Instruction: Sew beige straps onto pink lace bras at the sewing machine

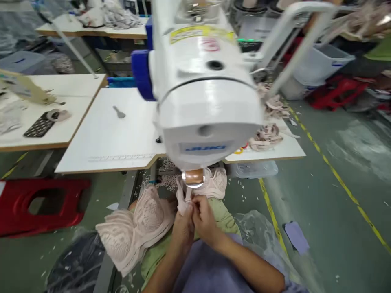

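Observation:
A white sewing machine point(207, 93) fills the middle of the view, its head hanging over my lap. Just under its brown cylinder part point(193, 178), my left hand point(182, 228) and my right hand point(204, 219) meet, both pinched on a thin pale pink strap point(184, 200) of a lace garment. More of the pink lace garment point(134, 232) lies in a heap on my lap to the left. Another pink piece point(216, 183) hangs behind my hands under the machine.
The machine stands on a white table point(113, 138) with a small grey tool point(119, 112) and pink fabric pieces point(269, 134) at its right end. A red stool point(39, 205) lies at the left. Plastic bags point(259, 232) sit beside my legs. Yellow floor lines point(336, 175) run at the right.

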The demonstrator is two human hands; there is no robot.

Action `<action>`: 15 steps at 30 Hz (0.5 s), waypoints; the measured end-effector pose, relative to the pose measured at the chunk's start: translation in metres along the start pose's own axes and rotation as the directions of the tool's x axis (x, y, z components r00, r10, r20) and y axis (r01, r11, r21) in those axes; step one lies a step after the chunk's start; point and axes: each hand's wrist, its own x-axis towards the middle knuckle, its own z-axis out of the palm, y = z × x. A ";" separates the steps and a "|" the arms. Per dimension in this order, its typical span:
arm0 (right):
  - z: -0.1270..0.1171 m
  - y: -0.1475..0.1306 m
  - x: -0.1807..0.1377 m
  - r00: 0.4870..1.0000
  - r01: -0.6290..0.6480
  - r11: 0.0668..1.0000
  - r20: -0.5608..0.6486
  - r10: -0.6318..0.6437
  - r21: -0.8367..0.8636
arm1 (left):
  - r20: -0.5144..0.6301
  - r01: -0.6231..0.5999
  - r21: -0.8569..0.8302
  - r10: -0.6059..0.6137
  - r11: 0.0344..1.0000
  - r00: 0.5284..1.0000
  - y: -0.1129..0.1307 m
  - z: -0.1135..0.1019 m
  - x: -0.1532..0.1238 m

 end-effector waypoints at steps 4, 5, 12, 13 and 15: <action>-0.011 0.016 -0.010 0.990 0.002 1.000 0.140 0.000 -0.015 | -0.073 0.046 0.129 -0.037 0.991 0.997 0.016 -0.009 0.001; -0.019 0.016 -0.010 0.987 0.042 0.997 0.157 -0.032 -0.060 | -0.054 0.015 0.212 -0.004 0.977 0.999 0.023 -0.013 0.001; -0.064 -0.019 0.021 0.825 0.433 0.890 0.462 -0.327 -0.142 | 0.403 -0.174 0.575 -0.092 0.799 0.910 0.062 -0.028 -0.001; -0.066 -0.020 0.024 0.784 0.438 0.889 0.542 -0.304 -0.134 | 0.427 -0.196 0.597 -0.101 0.778 0.898 0.064 -0.030 0.000; -0.070 -0.015 0.026 0.757 0.408 0.895 0.614 -0.222 -0.179 | 0.457 -0.216 0.616 -0.121 0.758 0.881 0.064 -0.034 0.003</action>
